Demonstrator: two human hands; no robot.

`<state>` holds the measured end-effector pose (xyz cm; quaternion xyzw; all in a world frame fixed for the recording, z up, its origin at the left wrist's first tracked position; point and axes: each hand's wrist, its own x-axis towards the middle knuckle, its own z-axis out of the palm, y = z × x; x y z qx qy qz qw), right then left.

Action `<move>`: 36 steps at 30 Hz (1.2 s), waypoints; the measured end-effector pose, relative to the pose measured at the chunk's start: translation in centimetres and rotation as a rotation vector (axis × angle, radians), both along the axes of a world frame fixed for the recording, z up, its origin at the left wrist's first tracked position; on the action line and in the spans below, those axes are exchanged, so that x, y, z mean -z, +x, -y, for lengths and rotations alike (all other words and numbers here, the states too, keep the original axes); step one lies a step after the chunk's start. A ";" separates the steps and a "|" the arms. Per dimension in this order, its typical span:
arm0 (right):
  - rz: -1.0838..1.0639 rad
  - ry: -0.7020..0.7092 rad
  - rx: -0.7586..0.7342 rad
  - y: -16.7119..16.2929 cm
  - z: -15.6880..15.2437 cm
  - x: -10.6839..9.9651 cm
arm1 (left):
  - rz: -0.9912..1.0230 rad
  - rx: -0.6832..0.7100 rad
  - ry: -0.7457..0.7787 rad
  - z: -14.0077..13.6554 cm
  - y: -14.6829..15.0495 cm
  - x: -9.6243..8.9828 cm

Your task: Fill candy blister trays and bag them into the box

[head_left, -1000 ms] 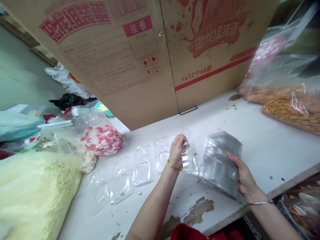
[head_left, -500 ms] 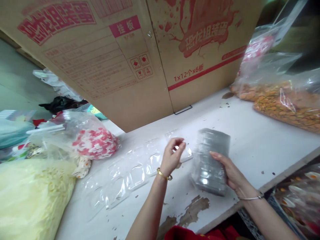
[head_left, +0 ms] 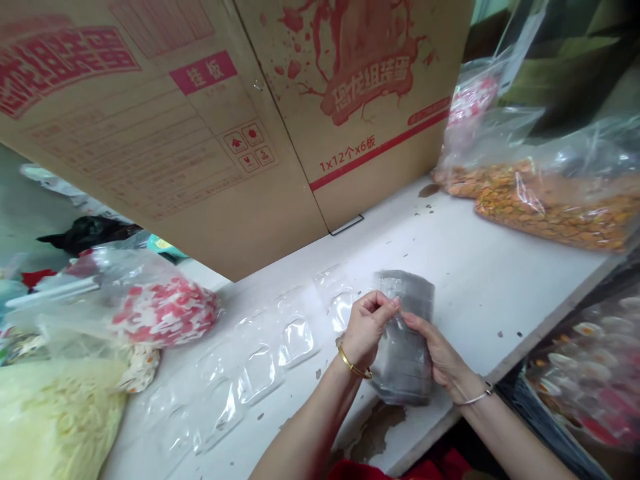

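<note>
My right hand [head_left: 440, 350] grips a thick stack of clear plastic blister shells [head_left: 403, 367] from its right side, thumb on top. The stack looks grey where the layers pile up. Against its upper face my left hand [head_left: 367, 327] pinches thumb and fingertips together, close by the right thumb. It appears to have hold of a blister shell there; whether that one is lifted off I cannot tell. Left of the hands, several clear blister shells lie in a slanting row on the white table, the nearest single blister shell [head_left: 341, 310] partly behind my left hand.
A large printed cardboard box [head_left: 280, 220] stands behind the row. At left are a bag of red-and-white pieces [head_left: 165, 310] and a bag of pale yellow pieces [head_left: 60, 420]. Bagged orange pieces [head_left: 555, 210] lie at right, with a container of wrapped items [head_left: 595, 373] below the table edge.
My left hand has left the row of shells and come right onto the stack, its fingertips now pinched there. The right hand keeps the stack. My view has turned a little to the right.
</note>
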<state>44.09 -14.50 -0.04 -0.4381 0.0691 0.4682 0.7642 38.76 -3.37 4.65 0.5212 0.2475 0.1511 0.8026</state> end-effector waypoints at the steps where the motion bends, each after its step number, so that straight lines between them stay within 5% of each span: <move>1: -0.019 -0.008 0.034 0.4 0.4 0.2 | 0.016 0.006 -0.018 0.3 0.5 0.2; 6: -0.086 -0.143 0.308 3.2 2.9 1.8 | 0.090 -0.083 -0.032 -0.2 4.2 2.0; 13: 0.036 -0.168 0.470 7.7 5.1 1.1 | 0.024 -0.305 -0.170 -8.4 8.9 5.6; 18: 0.134 -0.180 0.405 8.3 4.6 -0.7 | -0.284 -0.459 0.173 -11.3 7.4 7.0; 20: 0.210 -0.192 0.390 7.7 4.0 -1.1 | -0.240 -0.464 0.413 -10.3 6.0 6.1; 22: 0.301 -0.196 0.359 6.9 3.2 -1.3 | -0.159 -0.297 0.613 -8.1 4.9 4.5; 25: 0.455 -0.177 0.259 5.3 2.1 -1.4 | -0.036 0.150 0.541 -4.0 4.1 1.6; 27: 0.522 -0.141 0.184 4.4 1.6 -1.4 | 0.017 0.324 0.436 -2.1 4.2 0.2; 30: 0.478 -0.108 0.128 3.5 1.5 -1.5 | 0.016 0.335 0.340 -0.6 4.6 -0.6; 36: 0.157 -0.006 0.112 3.6 2.4 -1.2 | 0.057 0.132 0.016 1.2 5.8 -0.1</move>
